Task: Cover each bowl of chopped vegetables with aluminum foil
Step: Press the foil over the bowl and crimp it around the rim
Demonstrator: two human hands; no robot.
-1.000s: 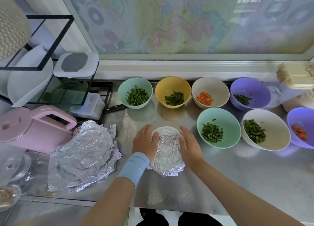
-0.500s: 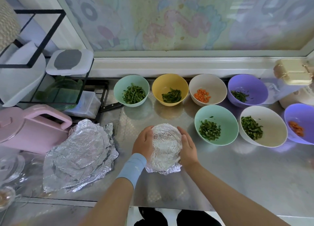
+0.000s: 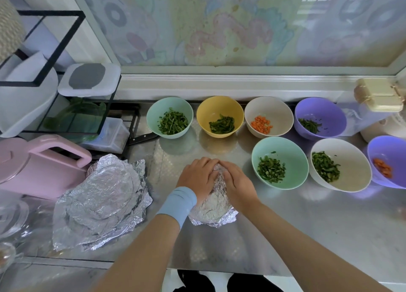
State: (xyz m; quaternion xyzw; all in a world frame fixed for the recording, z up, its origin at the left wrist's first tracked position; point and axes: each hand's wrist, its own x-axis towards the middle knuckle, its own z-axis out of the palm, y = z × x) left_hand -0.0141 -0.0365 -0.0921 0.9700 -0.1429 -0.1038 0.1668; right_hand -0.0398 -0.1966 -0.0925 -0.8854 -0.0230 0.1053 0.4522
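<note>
Foil-covered bowl (image 3: 214,200) under our palms; left hand (image 3: 197,177), right hand (image 3: 238,183) spread flat, pressing its top.

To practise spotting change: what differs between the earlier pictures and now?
The left hand and right hand slid from the sides of the foiled bowl onto its top, pressing down. The open bowls and foil pile stayed put.
</note>
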